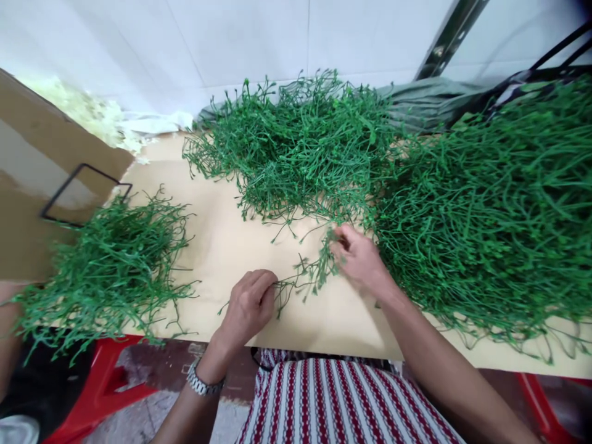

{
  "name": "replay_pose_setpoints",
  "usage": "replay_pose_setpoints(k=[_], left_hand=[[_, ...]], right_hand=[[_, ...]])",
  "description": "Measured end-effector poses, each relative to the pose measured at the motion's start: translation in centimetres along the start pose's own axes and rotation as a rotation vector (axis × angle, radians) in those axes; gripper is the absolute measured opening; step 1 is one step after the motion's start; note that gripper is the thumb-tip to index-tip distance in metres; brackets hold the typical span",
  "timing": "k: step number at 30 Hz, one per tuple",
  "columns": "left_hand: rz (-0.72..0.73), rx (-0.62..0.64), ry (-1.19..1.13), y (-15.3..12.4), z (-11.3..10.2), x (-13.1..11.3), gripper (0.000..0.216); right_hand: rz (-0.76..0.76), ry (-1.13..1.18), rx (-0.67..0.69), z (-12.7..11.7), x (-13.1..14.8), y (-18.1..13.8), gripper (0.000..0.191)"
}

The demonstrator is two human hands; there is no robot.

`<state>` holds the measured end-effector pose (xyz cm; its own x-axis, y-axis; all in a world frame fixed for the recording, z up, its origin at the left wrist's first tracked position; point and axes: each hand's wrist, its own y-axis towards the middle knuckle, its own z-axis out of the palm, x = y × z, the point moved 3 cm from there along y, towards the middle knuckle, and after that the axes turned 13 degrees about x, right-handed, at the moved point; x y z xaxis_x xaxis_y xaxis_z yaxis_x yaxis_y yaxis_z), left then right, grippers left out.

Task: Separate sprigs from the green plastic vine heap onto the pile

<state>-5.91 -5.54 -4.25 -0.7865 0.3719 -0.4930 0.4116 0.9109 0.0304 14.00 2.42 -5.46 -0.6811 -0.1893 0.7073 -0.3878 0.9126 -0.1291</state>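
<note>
My left hand (pixel 250 303), with a metal watch at the wrist, is closed low over the table near its front edge. Thin green branched stems (pixel 296 280) with small budded tips run out from its fingers. To the right, my right hand (pixel 359 256) pinches the green stems near their tips, slightly blurred; its fingertips are partly hidden. Just beyond it lies a loose heap of the same green stems (pixel 300 142). A larger pile (pixel 490 222) of them rises beside my right forearm.
Another heap of green stems (pixel 115 265) overhangs the front edge at left. Beside it stand a cardboard box (pixel 28 160) and a black wire frame (pixel 83 185). Pale yellow pieces (pixel 87 111) lie by the wall. Below is a red stool (pixel 104 388); another person's arm (pixel 7 333) shows at far left.
</note>
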Motion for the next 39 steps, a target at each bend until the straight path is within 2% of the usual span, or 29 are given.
replay_pose_setpoints(k=[3, 6, 9, 11, 13, 15, 17, 19, 21, 22, 23, 25, 28, 33, 36, 39], left_hand=[[-0.032, -0.017, -0.050, 0.1, -0.1, 0.2, 0.013], [-0.047, -0.110, -0.030, 0.6, 0.0, 0.0, 0.015], [-0.037, -0.123, -0.026, 1.5, 0.1, -0.2, 0.027], [-0.026, -0.082, -0.140, 2.4, -0.4, -0.1, 0.033], [-0.013, -0.089, -0.329, 3.4, -1.5, 0.0, 0.031], [0.004, -0.168, -0.482, 4.5, -3.1, -0.1, 0.026], [0.034, -0.225, -0.498, 5.8, -4.6, -0.7, 0.023], [0.127, -0.091, -0.404, 7.2, -5.1, -1.9, 0.021], [0.218, 0.114, -0.305, 8.1, -4.4, -3.3, 0.024], [0.231, 0.163, -0.276, 8.4, -3.8, -3.8, 0.024], [0.223, 0.177, -0.265, 8.5, -3.2, -4.1, 0.023], [0.189, 0.122, -0.284, 8.5, -2.2, -4.3, 0.017], [0.221, -0.006, -0.327, 7.9, -1.4, -4.2, 0.014], [0.406, -0.193, -0.217, 6.8, -2.3, -4.4, 0.014], [0.510, -0.242, -0.070, 6.5, -2.5, -4.7, 0.019], [0.587, -0.258, 0.086, 6.4, -2.3, -5.1, 0.021]], right_hand=[[-0.088, 0.658, -0.139, -0.8, 0.0, -0.7, 0.013], [-0.103, 0.957, -0.195, -1.3, 0.5, -1.3, 0.026], [-0.122, 0.986, -0.195, -1.8, 0.7, -1.6, 0.031], [-0.157, 0.971, -0.178, -2.0, 0.4, -1.8, 0.029], [-0.211, 0.969, -0.164, -2.2, 0.0, -2.0, 0.025], [-0.288, 0.966, -0.149, -2.2, -0.4, -2.2, 0.022], [-0.387, 0.967, -0.124, -2.2, -0.7, -2.4, 0.017], [-0.481, 0.977, -0.109, -2.0, -0.8, -2.6, 0.011], [-0.549, 1.000, -0.092, -1.8, -0.8, -2.8, 0.006], [-0.573, 1.013, -0.081, -1.7, -0.8, -2.9, 0.005], [-0.588, 1.029, -0.065, -1.6, -0.7, -3.0, 0.006], [-0.605, 1.056, -0.016, -1.5, -0.5, -3.4, 0.007], [-0.569, 1.104, 0.068, -1.8, -0.3, -4.0, 0.011], [-0.487, 1.348, 0.097, -2.7, -0.3, -4.1, 0.015], [-0.260, 1.350, 0.156, -2.1, -0.5, -3.5, 0.021], [-0.100, 1.169, 0.287, -1.1, -0.3, -3.0, 0.026]])
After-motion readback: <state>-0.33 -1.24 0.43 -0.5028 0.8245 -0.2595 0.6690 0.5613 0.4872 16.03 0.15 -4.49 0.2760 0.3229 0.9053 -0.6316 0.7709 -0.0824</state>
